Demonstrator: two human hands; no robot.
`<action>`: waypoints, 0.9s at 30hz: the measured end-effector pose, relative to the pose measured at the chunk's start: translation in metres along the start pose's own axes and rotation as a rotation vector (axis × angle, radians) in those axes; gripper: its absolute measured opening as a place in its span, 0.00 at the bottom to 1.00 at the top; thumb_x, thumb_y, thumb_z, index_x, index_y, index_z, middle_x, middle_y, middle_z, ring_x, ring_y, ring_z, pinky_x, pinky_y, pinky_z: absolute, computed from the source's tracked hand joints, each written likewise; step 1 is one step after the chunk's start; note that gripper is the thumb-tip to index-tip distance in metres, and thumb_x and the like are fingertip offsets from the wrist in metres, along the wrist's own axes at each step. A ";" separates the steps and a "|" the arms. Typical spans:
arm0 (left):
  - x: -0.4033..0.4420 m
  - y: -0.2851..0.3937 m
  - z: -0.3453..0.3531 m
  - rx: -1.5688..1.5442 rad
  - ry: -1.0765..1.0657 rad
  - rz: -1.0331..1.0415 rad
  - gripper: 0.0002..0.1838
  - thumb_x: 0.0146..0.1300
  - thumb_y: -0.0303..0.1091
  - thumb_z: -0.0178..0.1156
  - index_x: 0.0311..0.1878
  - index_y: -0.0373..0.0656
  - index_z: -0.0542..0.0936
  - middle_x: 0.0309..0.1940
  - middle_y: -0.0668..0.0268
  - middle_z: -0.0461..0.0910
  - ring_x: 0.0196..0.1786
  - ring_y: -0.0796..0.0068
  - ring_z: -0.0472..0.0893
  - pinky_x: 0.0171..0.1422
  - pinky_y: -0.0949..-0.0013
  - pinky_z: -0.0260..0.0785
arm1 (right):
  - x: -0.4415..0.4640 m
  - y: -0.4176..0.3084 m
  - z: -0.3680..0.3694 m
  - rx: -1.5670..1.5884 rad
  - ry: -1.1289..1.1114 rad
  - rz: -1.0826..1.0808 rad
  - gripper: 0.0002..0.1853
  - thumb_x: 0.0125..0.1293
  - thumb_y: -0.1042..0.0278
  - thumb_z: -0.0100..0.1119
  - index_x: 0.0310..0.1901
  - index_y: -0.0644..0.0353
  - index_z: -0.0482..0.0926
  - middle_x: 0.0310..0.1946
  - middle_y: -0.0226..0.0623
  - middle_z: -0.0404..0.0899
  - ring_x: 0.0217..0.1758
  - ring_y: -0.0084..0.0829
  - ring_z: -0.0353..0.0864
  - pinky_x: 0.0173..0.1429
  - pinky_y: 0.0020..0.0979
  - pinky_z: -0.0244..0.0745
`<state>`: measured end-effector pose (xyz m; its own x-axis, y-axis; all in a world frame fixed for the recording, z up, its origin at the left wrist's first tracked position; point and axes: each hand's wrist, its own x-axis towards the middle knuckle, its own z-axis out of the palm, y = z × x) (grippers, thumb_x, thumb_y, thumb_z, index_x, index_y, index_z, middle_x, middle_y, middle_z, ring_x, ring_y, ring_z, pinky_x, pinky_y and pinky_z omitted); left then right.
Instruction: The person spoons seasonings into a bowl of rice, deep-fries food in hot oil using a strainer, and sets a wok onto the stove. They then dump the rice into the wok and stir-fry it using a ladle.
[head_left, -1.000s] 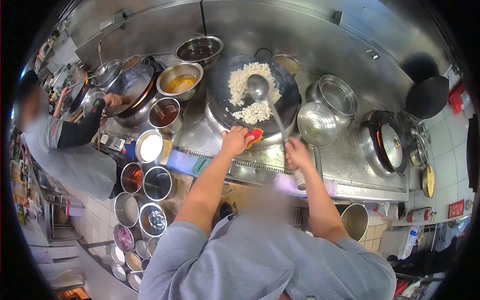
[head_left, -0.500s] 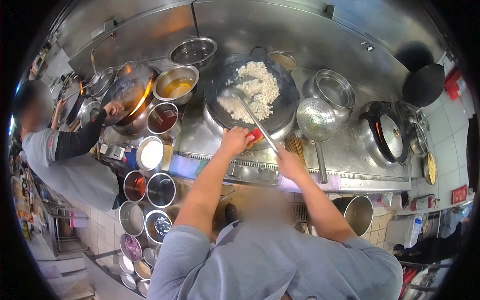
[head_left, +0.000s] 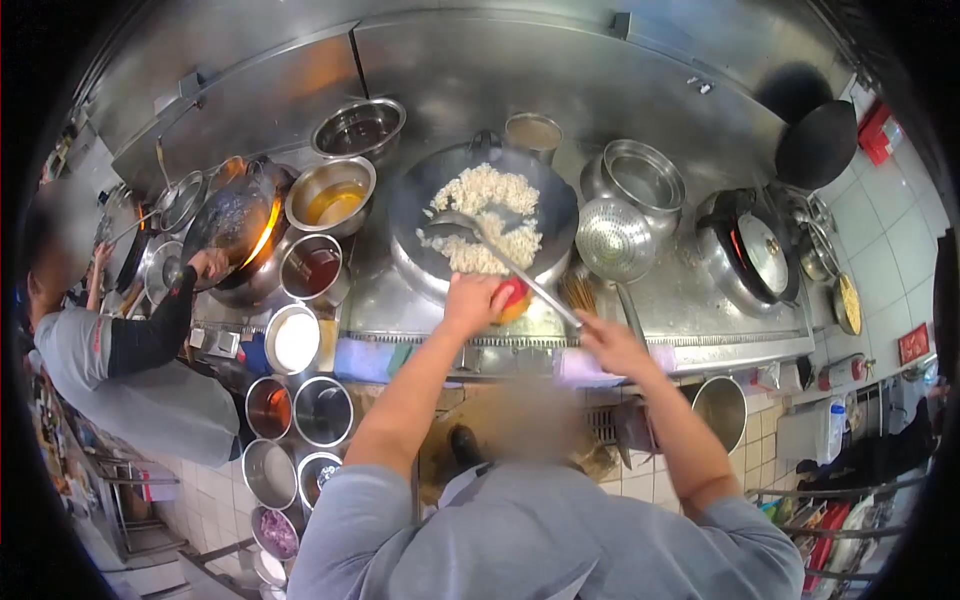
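Observation:
My left hand (head_left: 473, 303) is closed on a red and yellow cloth (head_left: 514, 300) at the near rim of the large black wok (head_left: 405, 205). White, crumbly food (head_left: 487, 188) lies in the wok in an upper and a lower patch. My right hand (head_left: 612, 343) grips the handle of a long metal ladle (head_left: 525, 275), whose bowl rests among the food at the left side of the wok. Right of the wok lies a perforated strainer (head_left: 614, 238), with a bamboo brush (head_left: 578, 291) between the two.
A bowl of yellow liquid (head_left: 334, 203) and a pot of dark red liquid (head_left: 313, 267) stand to the left. Beyond them, another person (head_left: 120, 370) holds a wok (head_left: 237, 225) over flames. A lidded wok (head_left: 760, 255) is at right.
The ladle swept down and left through the food, then up to the wok's left side. My right hand moved right and lower. The co-worker's wok tilted up, with flame beside it.

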<state>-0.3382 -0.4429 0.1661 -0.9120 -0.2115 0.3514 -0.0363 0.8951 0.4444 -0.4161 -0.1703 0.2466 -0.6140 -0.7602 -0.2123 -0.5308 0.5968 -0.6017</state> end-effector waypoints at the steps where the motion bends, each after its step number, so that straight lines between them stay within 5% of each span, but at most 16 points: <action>1: 0.002 -0.002 0.002 0.013 -0.103 -0.068 0.17 0.66 0.50 0.52 0.37 0.49 0.82 0.36 0.61 0.83 0.44 0.61 0.80 0.52 0.49 0.61 | -0.020 -0.009 -0.013 0.017 0.014 0.010 0.29 0.65 0.67 0.50 0.69 0.52 0.61 0.44 0.51 0.81 0.49 0.53 0.79 0.53 0.44 0.73; 5: 0.004 0.018 0.016 0.054 -0.233 -0.144 0.18 0.67 0.51 0.50 0.36 0.48 0.81 0.30 0.60 0.83 0.37 0.58 0.81 0.50 0.49 0.62 | -0.103 -0.058 -0.092 -0.242 0.010 0.069 0.31 0.62 0.69 0.54 0.68 0.51 0.63 0.42 0.50 0.82 0.42 0.51 0.81 0.50 0.43 0.75; 9: -0.027 0.115 -0.077 -0.028 -0.143 0.003 0.18 0.66 0.50 0.52 0.31 0.47 0.79 0.19 0.60 0.79 0.24 0.55 0.79 0.45 0.54 0.65 | -0.190 -0.107 -0.194 -0.253 -0.074 0.015 0.26 0.55 0.71 0.60 0.60 0.53 0.75 0.29 0.44 0.81 0.32 0.46 0.82 0.40 0.37 0.75; 13: 0.003 0.114 -0.101 -0.063 0.060 0.175 0.16 0.64 0.47 0.56 0.27 0.47 0.79 0.17 0.60 0.78 0.20 0.58 0.77 0.40 0.57 0.68 | -0.158 -0.121 -0.179 -0.476 -0.097 0.049 0.25 0.55 0.71 0.60 0.58 0.53 0.77 0.30 0.44 0.81 0.31 0.48 0.80 0.38 0.38 0.74; 15: 0.008 0.086 -0.050 -0.099 0.058 0.153 0.16 0.65 0.47 0.55 0.28 0.47 0.79 0.18 0.60 0.78 0.21 0.58 0.78 0.41 0.55 0.68 | -0.102 -0.090 -0.138 -0.310 0.046 -0.127 0.23 0.59 0.68 0.57 0.58 0.49 0.77 0.33 0.47 0.81 0.35 0.49 0.79 0.41 0.41 0.73; 19: -0.046 0.051 0.048 0.074 -0.039 -0.048 0.18 0.67 0.50 0.51 0.32 0.47 0.80 0.23 0.59 0.81 0.28 0.57 0.81 0.44 0.48 0.65 | -0.016 -0.055 -0.047 -0.351 0.246 -0.044 0.21 0.64 0.66 0.54 0.60 0.47 0.75 0.38 0.48 0.82 0.41 0.51 0.80 0.47 0.44 0.74; 20: -0.066 0.059 0.045 0.099 -0.102 -0.020 0.18 0.67 0.50 0.52 0.31 0.47 0.80 0.22 0.60 0.80 0.27 0.56 0.80 0.43 0.50 0.65 | -0.020 -0.056 -0.046 -0.354 0.250 -0.047 0.21 0.64 0.66 0.54 0.60 0.47 0.75 0.38 0.48 0.82 0.41 0.51 0.80 0.47 0.44 0.74; 22: -0.087 0.057 0.050 0.002 0.217 0.315 0.18 0.66 0.50 0.52 0.29 0.47 0.79 0.20 0.60 0.80 0.24 0.56 0.79 0.40 0.51 0.64 | -0.026 -0.061 -0.042 -0.235 0.354 -0.115 0.22 0.63 0.68 0.55 0.61 0.48 0.74 0.38 0.50 0.81 0.42 0.52 0.80 0.48 0.46 0.73; 23: -0.072 0.059 0.030 0.006 0.224 0.315 0.18 0.66 0.50 0.52 0.29 0.47 0.79 0.20 0.60 0.80 0.24 0.56 0.79 0.40 0.51 0.64 | -0.038 -0.075 -0.052 -0.195 0.277 -0.047 0.23 0.62 0.70 0.56 0.60 0.50 0.74 0.39 0.50 0.81 0.43 0.52 0.80 0.49 0.45 0.73; 25: -0.028 0.070 -0.025 0.017 -0.118 0.080 0.19 0.66 0.51 0.52 0.29 0.47 0.79 0.21 0.60 0.81 0.26 0.55 0.80 0.42 0.52 0.64 | -0.058 -0.075 -0.061 -0.154 0.244 -0.057 0.23 0.62 0.70 0.57 0.60 0.50 0.74 0.39 0.50 0.81 0.43 0.51 0.80 0.49 0.44 0.74; 27: -0.009 0.048 -0.021 0.013 -0.180 -0.061 0.20 0.67 0.52 0.50 0.30 0.49 0.80 0.25 0.60 0.82 0.33 0.58 0.81 0.46 0.53 0.63 | -0.085 -0.082 -0.080 -0.129 0.169 -0.043 0.23 0.61 0.71 0.58 0.60 0.53 0.74 0.40 0.50 0.82 0.43 0.50 0.81 0.48 0.40 0.74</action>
<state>-0.3232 -0.4061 0.2020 -0.9662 -0.1933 0.1704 -0.0984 0.8879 0.4494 -0.3670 -0.1341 0.3761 -0.6727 -0.7383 -0.0497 -0.6223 0.6008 -0.5017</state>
